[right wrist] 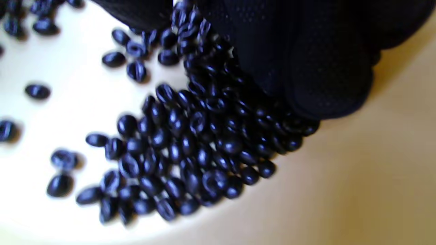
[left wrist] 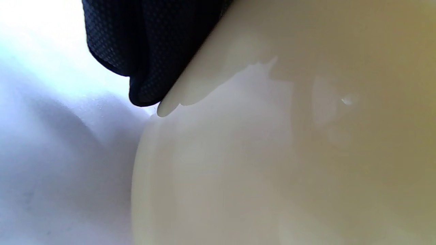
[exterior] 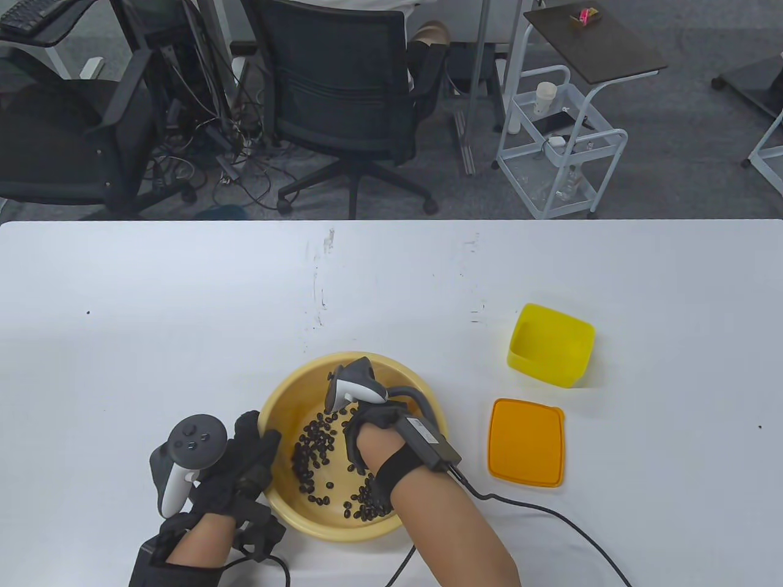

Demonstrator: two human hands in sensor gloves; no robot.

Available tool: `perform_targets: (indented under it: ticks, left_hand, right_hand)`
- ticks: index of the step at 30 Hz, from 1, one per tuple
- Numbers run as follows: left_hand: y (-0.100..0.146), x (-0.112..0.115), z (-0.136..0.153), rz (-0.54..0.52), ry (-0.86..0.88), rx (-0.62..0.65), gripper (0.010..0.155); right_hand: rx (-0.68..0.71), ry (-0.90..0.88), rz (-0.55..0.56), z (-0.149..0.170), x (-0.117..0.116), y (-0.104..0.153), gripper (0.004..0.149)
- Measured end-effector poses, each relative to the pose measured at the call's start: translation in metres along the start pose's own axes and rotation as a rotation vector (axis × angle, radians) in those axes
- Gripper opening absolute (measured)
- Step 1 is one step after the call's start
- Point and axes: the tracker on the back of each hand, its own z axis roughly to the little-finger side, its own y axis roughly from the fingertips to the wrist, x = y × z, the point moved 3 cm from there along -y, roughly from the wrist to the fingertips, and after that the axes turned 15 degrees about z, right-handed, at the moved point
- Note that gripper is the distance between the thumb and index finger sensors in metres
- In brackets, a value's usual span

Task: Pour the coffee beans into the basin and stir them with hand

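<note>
Right hand (exterior: 367,428) down among basin (exterior: 287,391) beans (exterior: 315,443)

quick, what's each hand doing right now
Left hand: grips the basin by its left rim, steadying it.
Right hand: down in the basin among the coffee beans, holding nothing; fingers open or curled cannot be told.
</note>
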Motion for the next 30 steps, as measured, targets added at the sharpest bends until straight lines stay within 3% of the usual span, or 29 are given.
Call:
perform_targets:
  ticks: [2, 4, 8, 11, 14, 17, 23, 30]
  left_hand:
    - [0.000, 0.000, 0.000, -0.001, -0.001, 0.000, 0.058]
    - [0.000, 0.000, 0.000, -0.003, -0.004, -0.002, 0.058]
    - [0.000, 0.000, 0.000, -0.005, -0.010, 0.000, 0.058]
    - [0.000, 0.000, 0.000, -0.005, -0.013, 0.000, 0.058]
    - [0.000, 0.000, 0.000, -0.002, -0.013, 0.003, 0.058]
    - [-0.001, 0.000, 0.000, 0.003, -0.010, 0.009, 0.058]
    - [-0.001, 0.000, 0.000, 0.002, -0.010, 0.013, 0.058]
    - [0.000, 0.000, 0.001, 0.001, -0.009, 0.011, 0.058]
  right_hand:
    - [0.043, 0.002, -0.046, -0.010, -0.007, 0.001, 0.066]
    - [0.125, -0.127, -0.179, -0.024, -0.021, 0.004, 0.066]
    - [0.291, -0.393, -0.311, -0.047, -0.026, 0.008, 0.066]
    - [0.464, -0.662, -0.341, -0.061, -0.019, 0.006, 0.066]
    - [0.463, -0.735, -0.327, -0.060, -0.010, -0.003, 0.066]
    - [0.471, -0.764, -0.247, -0.057, 0.004, -0.008, 0.067]
    - [0.323, -0.570, 0.085, -0.031, 0.030, -0.017, 0.064]
    - [0.218, -0.382, 0.214, -0.015, 0.036, -0.014, 0.064]
